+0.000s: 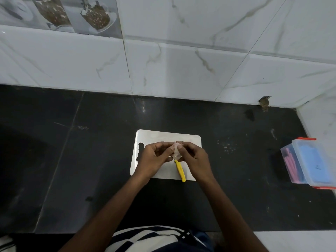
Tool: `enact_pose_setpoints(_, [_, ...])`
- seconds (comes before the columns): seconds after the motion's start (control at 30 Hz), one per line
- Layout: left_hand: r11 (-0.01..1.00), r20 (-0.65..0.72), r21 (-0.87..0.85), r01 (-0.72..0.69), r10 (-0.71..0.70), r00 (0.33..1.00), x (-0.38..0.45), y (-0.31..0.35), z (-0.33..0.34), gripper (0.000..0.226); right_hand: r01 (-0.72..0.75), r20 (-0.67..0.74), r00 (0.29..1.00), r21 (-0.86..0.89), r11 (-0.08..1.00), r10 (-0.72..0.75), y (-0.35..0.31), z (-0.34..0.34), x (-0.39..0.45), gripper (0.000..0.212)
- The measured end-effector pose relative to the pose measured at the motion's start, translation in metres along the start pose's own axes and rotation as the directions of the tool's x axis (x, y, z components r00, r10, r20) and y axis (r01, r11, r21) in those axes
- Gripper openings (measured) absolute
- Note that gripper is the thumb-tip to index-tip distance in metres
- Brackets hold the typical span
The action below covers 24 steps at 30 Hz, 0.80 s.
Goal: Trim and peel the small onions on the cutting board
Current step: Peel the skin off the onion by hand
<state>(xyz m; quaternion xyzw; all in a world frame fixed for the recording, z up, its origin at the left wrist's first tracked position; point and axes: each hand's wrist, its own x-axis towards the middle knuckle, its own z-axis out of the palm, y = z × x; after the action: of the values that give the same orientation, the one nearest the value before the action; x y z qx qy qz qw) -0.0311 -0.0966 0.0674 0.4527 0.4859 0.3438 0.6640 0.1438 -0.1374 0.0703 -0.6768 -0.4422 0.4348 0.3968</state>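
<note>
Both hands, left hand point(154, 157) and right hand point(193, 157), pinch 1 small onion point(176, 151) over the white cutting board point(163, 136), yellow-handled knife point(180, 170) lying underneath.

I note the cutting board point(164, 137) lying on the counter point(91, 160). Over the cutting board, both hands meet around an onion point(176, 151). A knife point(180, 170) rests on its near edge. A lidded box point(309, 162) sits well right of it.
</note>
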Motion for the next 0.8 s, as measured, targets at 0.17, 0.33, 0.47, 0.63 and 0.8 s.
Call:
enact_pose_setpoints(0.17, [0.917,-0.016,0.379,-0.126,0.143,0.990,-0.001,0.007,-0.004,0.016,0.096,-0.022,0.995,-0.073,0.993,-0.098,-0.006,-0.004,-0.003,0.020])
enact_pose_setpoints(0.33, [0.849,0.024,0.497,-0.181,0.195,0.981,-0.001,0.023,-0.008,0.016,0.233,0.001,0.971,-0.219,0.948,-0.238,-0.015,-0.009,-0.008,0.020])
enact_pose_setpoints(0.47, [0.827,0.036,0.528,-0.193,0.205,0.978,0.001,0.027,-0.010,0.016,0.319,0.051,0.947,-0.231,0.919,-0.316,-0.018,-0.013,-0.008,0.020])
enact_pose_setpoints(0.63, [0.829,-0.003,0.519,-0.207,0.243,0.970,-0.002,0.024,-0.005,0.017,0.380,0.080,0.925,-0.260,0.888,-0.372,-0.020,-0.019,-0.006,0.022])
enact_pose_setpoints(0.8, [0.869,-0.041,0.453,-0.196,0.240,0.970,-0.003,0.020,-0.001,0.020,0.351,0.067,0.936,-0.225,0.909,-0.345,-0.019,-0.023,-0.004,0.019])
